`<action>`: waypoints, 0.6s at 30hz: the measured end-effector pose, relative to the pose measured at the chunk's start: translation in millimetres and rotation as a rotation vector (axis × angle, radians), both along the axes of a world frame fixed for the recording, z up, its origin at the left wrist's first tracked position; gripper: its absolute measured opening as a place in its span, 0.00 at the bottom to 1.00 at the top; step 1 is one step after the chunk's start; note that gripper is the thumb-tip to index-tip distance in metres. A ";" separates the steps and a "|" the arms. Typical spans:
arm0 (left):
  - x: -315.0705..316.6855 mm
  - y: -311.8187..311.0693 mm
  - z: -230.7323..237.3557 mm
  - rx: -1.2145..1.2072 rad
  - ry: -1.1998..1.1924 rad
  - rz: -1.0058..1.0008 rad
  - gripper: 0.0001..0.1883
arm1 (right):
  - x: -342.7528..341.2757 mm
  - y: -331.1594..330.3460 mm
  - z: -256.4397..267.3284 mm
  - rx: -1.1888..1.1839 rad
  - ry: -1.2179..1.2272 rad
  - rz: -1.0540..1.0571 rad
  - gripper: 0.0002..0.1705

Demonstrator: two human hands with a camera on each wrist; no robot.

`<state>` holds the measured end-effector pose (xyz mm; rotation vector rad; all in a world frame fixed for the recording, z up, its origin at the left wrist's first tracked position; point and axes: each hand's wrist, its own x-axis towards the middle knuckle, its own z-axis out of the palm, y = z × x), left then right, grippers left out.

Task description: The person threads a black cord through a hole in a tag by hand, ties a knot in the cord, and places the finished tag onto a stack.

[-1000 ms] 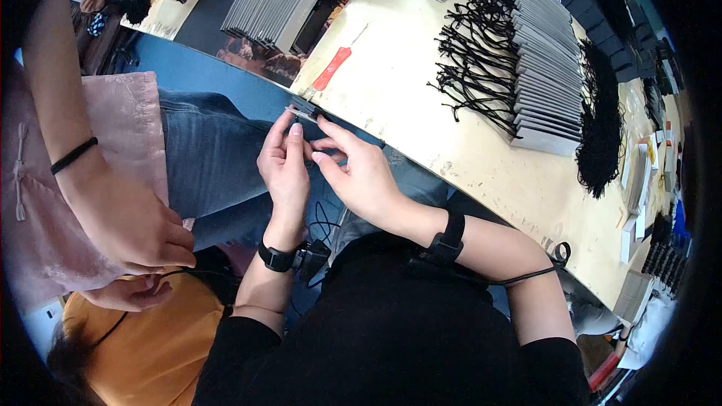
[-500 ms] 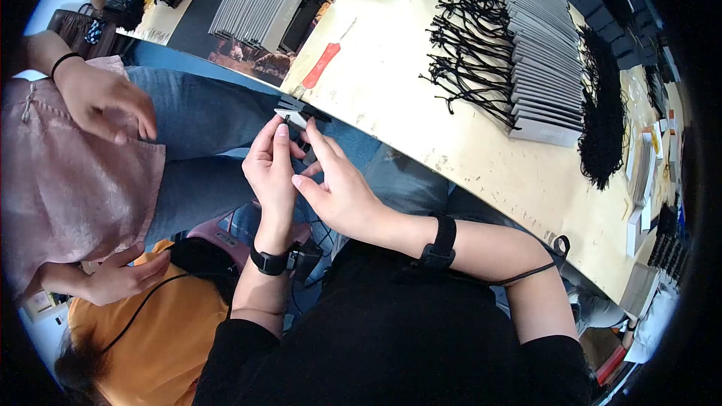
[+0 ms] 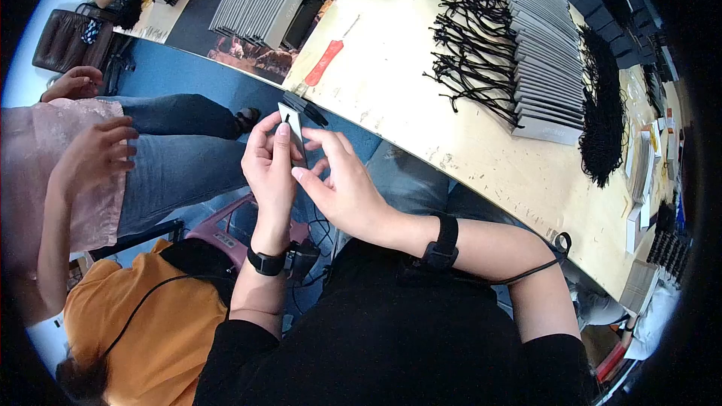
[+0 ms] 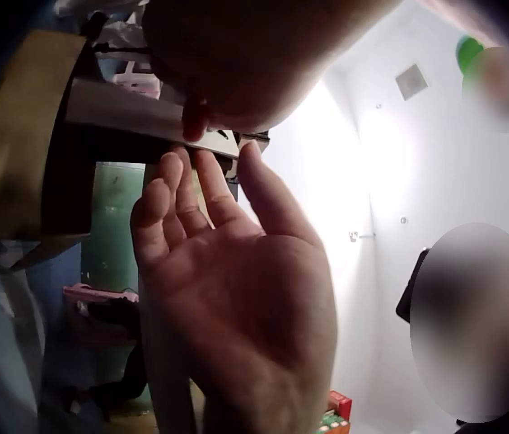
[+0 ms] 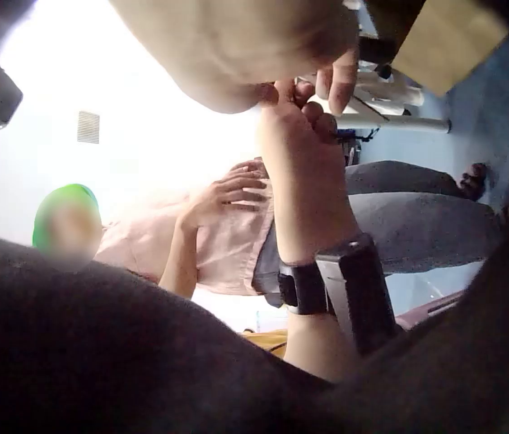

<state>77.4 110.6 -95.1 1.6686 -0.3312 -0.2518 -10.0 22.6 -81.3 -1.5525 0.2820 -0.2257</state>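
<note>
A narrow, flat light-grey strip (image 3: 292,119) with a small black mark near its top end stands slanted in front of the table edge. My left hand (image 3: 267,169) pinches it between thumb and fingers, the thumb lying on its face. On the strip's other side is my right hand (image 3: 338,180), index fingertip at the edge and thumb close to the lower part. In the left wrist view, the palm of my left hand (image 4: 245,271) faces the camera, and the right hand (image 4: 263,63) hangs over the strip's end (image 4: 223,140). The right wrist view hides the strip behind my fingers.
A red-handled tool (image 3: 325,64) lies on the pale table (image 3: 391,68). Rows of grey slabs (image 3: 545,53) with black cords (image 3: 477,53) stand farther right; a banded grey stack (image 3: 259,0) stands left. Another person (image 3: 60,165) stands close by on the left.
The strip, nearly edge-on before, has turned so its face shows more. My hands shifted slightly left, then held place. The other person's arms moved.
</note>
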 end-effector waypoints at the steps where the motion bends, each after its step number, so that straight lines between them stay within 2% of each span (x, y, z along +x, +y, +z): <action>1: 1.5 0.5 0.5 -0.063 0.074 -0.057 0.11 | 4.3 -2.4 -1.1 -0.107 -0.014 -0.073 0.28; 2: 3.9 0.7 -4.4 -0.113 0.117 -0.077 0.12 | 8.5 -4.3 -2.3 -0.214 -0.028 -0.146 0.22; 3: 3.8 1.2 -5.0 -0.114 0.117 -0.078 0.12 | 12.8 -5.9 -4.0 -0.215 -0.028 -0.146 0.22; 6: 3.9 3.3 -2.0 -0.177 0.227 -0.058 0.12 | 25.6 -3.8 -6.6 -0.268 -0.004 -0.215 0.10; 9: 0.5 7.8 8.4 -0.130 0.221 -0.136 0.16 | 30.1 -7.4 -6.2 -0.334 -0.006 -0.152 0.08; 11: -0.8 14.8 9.3 -0.136 0.231 -0.108 0.18 | 26.4 -8.2 -0.2 -0.391 -0.024 -0.130 0.07; 13: -4.0 20.9 24.1 -0.156 0.267 -0.206 0.20 | 21.5 -6.5 0.6 -0.447 -0.040 -0.105 0.07; 15: -3.9 32.8 24.1 -0.118 0.267 -0.257 0.20 | 15.8 -2.0 -3.1 -0.530 -0.174 -0.028 0.07; 17: -8.6 37.5 28.4 -0.055 0.206 -0.308 0.19 | 12.1 -2.0 -0.8 -0.534 -0.172 -0.030 0.09; 18: -10.3 40.0 28.5 -0.053 0.177 -0.305 0.18 | 13.0 -3.2 -1.8 -0.560 -0.275 -0.087 0.10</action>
